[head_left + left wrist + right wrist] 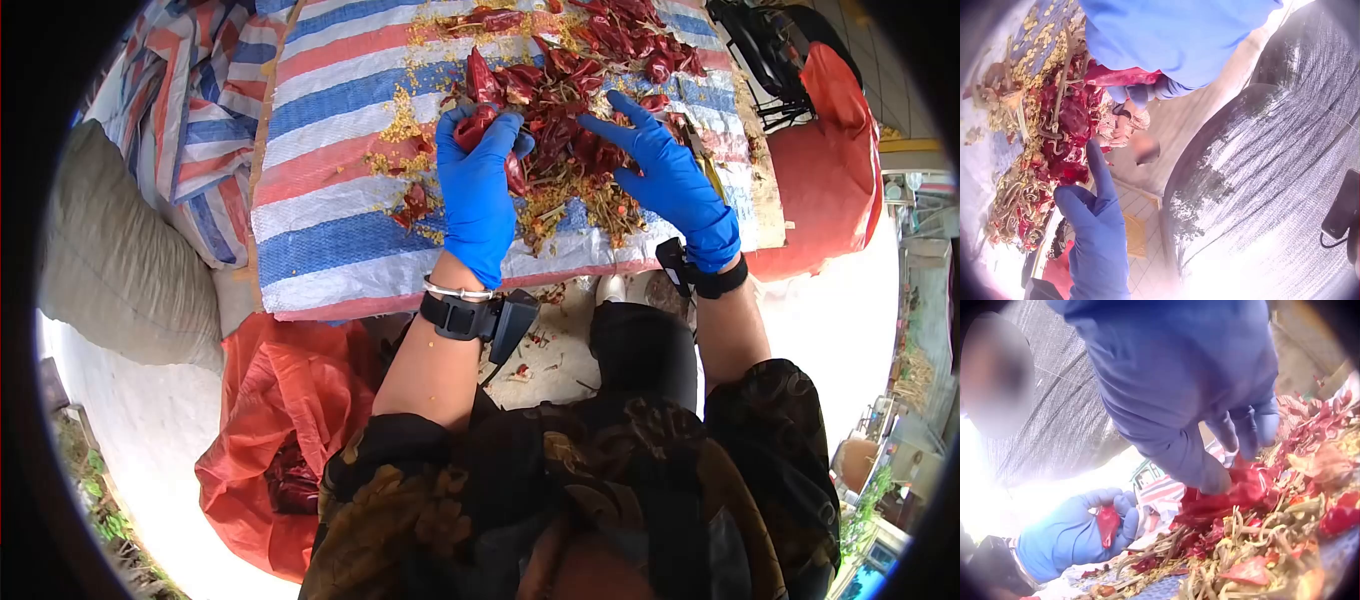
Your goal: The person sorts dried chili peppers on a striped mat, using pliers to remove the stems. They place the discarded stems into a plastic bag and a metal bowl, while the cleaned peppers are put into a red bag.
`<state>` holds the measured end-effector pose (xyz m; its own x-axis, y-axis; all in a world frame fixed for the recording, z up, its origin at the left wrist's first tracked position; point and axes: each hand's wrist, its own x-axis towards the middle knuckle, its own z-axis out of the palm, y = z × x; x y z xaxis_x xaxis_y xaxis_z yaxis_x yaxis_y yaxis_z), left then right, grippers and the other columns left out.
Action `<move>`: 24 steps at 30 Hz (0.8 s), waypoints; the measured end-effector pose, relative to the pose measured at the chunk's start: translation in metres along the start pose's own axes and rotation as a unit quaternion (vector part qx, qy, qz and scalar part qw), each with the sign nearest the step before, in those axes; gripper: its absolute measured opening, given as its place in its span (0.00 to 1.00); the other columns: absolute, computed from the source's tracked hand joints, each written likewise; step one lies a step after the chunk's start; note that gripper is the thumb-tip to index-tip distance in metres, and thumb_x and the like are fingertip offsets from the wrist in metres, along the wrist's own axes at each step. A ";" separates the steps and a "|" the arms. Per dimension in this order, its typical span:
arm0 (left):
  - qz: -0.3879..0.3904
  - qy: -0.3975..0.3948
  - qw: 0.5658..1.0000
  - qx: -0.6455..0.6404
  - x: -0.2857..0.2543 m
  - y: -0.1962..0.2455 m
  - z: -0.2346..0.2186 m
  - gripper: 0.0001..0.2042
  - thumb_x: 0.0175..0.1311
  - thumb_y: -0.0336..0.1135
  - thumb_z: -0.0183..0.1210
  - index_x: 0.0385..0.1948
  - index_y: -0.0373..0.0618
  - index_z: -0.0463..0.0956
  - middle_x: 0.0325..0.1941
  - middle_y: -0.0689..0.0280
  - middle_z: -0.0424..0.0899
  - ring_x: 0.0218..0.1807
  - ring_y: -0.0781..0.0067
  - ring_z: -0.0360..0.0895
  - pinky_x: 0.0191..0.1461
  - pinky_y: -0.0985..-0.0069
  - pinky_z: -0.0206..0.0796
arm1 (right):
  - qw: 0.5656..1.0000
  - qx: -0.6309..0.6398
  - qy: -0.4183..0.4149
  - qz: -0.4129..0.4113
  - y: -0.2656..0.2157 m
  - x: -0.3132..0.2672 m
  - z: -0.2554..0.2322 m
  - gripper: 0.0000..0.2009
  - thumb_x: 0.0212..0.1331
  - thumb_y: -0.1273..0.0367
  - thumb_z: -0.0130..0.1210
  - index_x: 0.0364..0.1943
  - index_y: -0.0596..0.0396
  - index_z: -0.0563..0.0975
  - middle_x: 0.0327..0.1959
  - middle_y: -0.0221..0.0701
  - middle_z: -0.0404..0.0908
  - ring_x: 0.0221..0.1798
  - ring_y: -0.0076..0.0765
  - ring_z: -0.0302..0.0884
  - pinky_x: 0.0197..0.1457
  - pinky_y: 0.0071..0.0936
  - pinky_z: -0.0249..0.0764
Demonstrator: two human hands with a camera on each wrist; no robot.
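Note:
In the head view my blue-gloved left hand (477, 200) holds a dried red chili pepper (474, 128) between thumb and curled fingers. The same pepper (1108, 526) shows against the palm in the right wrist view. My right hand (675, 190), also gloved in blue, is over the right side of a heap of dried chilies (560, 135), fingers spread. Seen from the right wrist, its fingertips are right at a glossy red chili (1244, 490) on the heap. Stems and yellow seeds (400, 120) lie scattered around and below the peppers.
A striped woven sheet (330, 190) covers the table. Below its front left edge stands an open red sack (290, 390) with dark red chilies inside. A full grey sack (120, 250) is at the left, and another red bag (815, 180) at the right.

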<state>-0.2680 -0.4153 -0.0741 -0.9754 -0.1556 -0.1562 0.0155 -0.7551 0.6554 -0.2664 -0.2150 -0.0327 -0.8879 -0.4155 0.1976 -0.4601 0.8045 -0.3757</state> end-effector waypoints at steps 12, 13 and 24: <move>-0.035 -0.151 0.988 0.020 -0.007 -0.007 0.011 0.16 0.50 0.26 0.64 0.42 0.44 0.72 0.37 0.69 0.77 0.36 0.82 0.74 0.40 0.83 0.68 | 0.906 0.364 0.120 0.181 -0.045 0.004 -0.006 0.18 0.57 0.71 0.54 0.52 0.60 0.71 0.35 0.28 0.79 0.35 0.19 0.73 0.40 0.17 0.71; -0.062 -0.180 0.981 0.028 -0.010 -0.007 0.013 0.16 0.50 0.26 0.64 0.41 0.43 0.72 0.38 0.69 0.78 0.37 0.81 0.75 0.41 0.83 0.68 | 0.907 0.363 0.116 0.181 -0.049 0.004 -0.007 0.18 0.57 0.71 0.54 0.52 0.60 0.71 0.35 0.28 0.79 0.35 0.19 0.73 0.40 0.17 0.71; -0.048 -0.069 0.993 -0.078 0.013 -0.002 -0.007 0.10 0.56 0.25 0.55 0.40 0.37 0.73 0.38 0.60 0.81 0.37 0.67 0.79 0.42 0.71 0.72 | 0.997 -0.028 0.048 -0.061 0.010 0.017 0.010 0.19 0.47 0.75 0.55 0.47 0.46 0.75 0.46 0.36 0.75 0.44 0.45 0.73 0.46 0.34 0.70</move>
<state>-0.2795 -0.4206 -0.0826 -0.9947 0.0017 -0.1028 -0.0551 -0.8531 0.5188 -0.2865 -0.2179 -0.0421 -0.8196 -0.4719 0.3249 -0.5616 0.7741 -0.2921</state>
